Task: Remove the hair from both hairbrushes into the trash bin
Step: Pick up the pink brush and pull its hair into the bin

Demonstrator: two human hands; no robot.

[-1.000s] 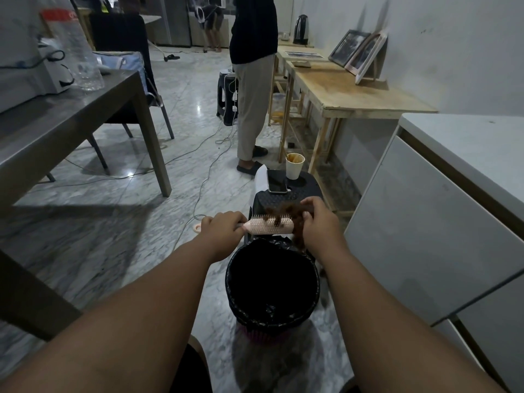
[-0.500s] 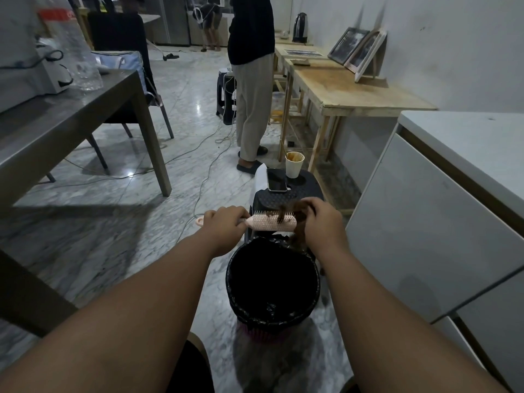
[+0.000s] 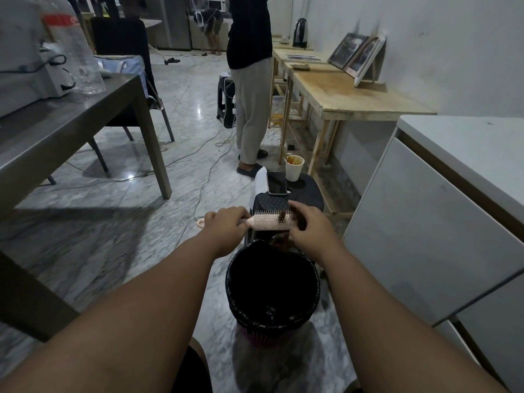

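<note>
Now my right fingers [image 3: 297, 207] are curled over the far end of the hairbrush [image 3: 269, 222], pinching the hair [image 3: 280, 241] where it leaves the bristles. My left hand [image 3: 225, 224] is clenched round the pink handle and holds the brush level, bristles up.

A second ago the brown clump sat thick on top of the bristles. Most of it has since slid off the end and hangs under my right hand [image 3: 312, 231]; only a small tuft is left standing among the pins. So this brush is, I judge, nearly clean: one more pull for the tuft, then let go.

Directly below, the trash bin [image 3: 235, 279] stands on the marble floor [image 3: 141, 236] with its black liner open. The clump dangles just above the bin's far rim rather than its middle, so it could drop behind the bin unless I bring it nearer me first.

Just beyond the bin is a dark stool [image 3: 306, 201] carrying a phone [image 3: 276, 182] and a paper cup [image 3: 294, 168]. I cannot see the second brush anywhere.
</note>
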